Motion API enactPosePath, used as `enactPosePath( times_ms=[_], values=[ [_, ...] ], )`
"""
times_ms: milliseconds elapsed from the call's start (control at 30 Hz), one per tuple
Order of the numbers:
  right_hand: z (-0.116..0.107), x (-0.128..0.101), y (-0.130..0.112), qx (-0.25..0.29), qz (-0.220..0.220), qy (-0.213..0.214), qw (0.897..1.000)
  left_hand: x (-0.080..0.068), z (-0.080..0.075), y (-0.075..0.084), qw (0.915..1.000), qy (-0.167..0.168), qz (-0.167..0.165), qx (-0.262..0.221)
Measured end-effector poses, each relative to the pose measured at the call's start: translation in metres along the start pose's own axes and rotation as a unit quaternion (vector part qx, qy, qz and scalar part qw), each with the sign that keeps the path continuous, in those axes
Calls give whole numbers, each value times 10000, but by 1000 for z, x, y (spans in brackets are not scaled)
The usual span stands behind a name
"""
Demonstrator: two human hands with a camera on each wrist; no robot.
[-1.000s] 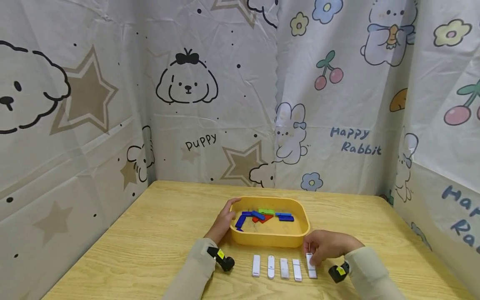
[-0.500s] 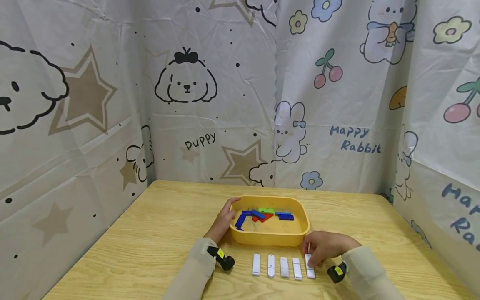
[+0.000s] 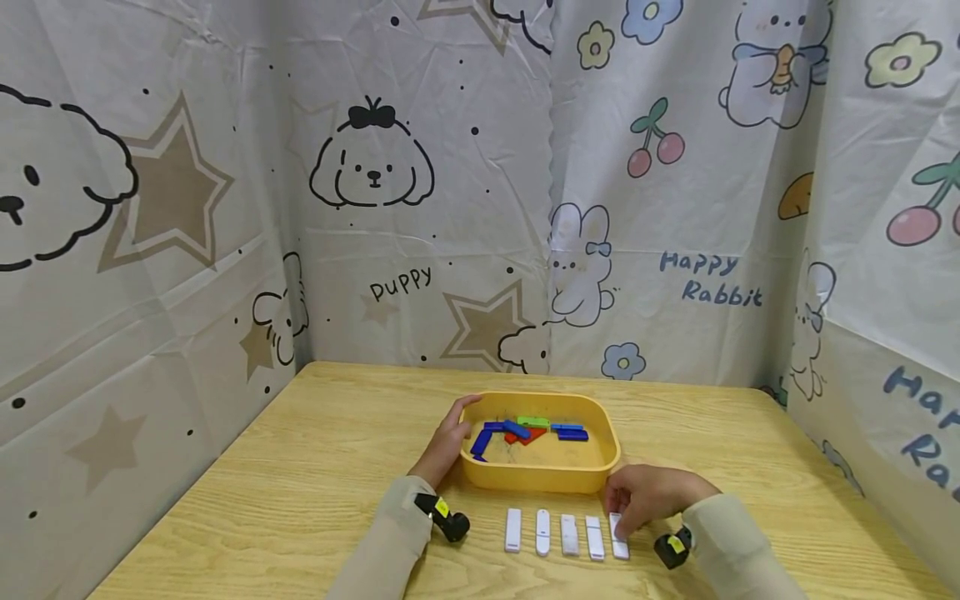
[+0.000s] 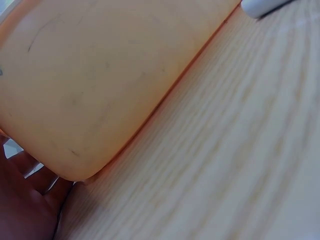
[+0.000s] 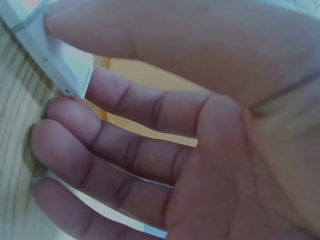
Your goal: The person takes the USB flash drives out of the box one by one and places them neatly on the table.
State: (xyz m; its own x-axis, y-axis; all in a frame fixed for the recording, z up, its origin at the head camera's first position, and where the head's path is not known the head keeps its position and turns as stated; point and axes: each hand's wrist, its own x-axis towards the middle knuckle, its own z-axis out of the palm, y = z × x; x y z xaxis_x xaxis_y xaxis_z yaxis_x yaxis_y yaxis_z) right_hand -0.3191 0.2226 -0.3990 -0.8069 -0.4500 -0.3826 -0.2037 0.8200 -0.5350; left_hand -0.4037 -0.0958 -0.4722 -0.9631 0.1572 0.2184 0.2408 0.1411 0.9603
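Right hand (image 3: 648, 498) sits on the far-right white piece (image 3: 619, 536) of the row, thumb and forefinger pinching its top end; the wrist view shows that white piece (image 5: 60, 62) caught between thumb above and finger below, the other fingers (image 5: 100, 165) curled loosely towards the wood. Compared with a second ago, that piece has slid a touch leftward and now lies closer to its neighbour, so the row of five white pieces (image 3: 567, 533) looks tighter and more even — my read is the lining-up is nearly finished. The hand itself has barely shifted, wrist low, knuckles up, just in front of the yellow tray (image 3: 538, 479). Left hand (image 3: 448, 437) has not moved: fingers wrapped over the tray's left rim, steadying it, with the tray wall (image 4: 115, 80) filling its wrist view. Inside the tray lie blue, green and red pieces (image 3: 525, 432). All of it rests on the wooden table (image 3: 300, 467), cartoon-print curtains (image 3: 375, 183) behind
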Motion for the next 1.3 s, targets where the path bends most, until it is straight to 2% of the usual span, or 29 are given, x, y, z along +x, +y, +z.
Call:
enactPosePath(
  times_ms=[467, 1100, 1300],
  values=[
    [4, 1, -1, 78, 249, -70, 9996, -1, 0, -2, 9999, -70, 79, -88],
    [4, 0, 0, 133, 197, -49, 9997, -2, 0, 0, 10000, -28, 7, 38],
    [4, 1, 0, 328, 233, -93, 9991, 0, -1, 1, 10000, -19, 20, 32]
  ],
)
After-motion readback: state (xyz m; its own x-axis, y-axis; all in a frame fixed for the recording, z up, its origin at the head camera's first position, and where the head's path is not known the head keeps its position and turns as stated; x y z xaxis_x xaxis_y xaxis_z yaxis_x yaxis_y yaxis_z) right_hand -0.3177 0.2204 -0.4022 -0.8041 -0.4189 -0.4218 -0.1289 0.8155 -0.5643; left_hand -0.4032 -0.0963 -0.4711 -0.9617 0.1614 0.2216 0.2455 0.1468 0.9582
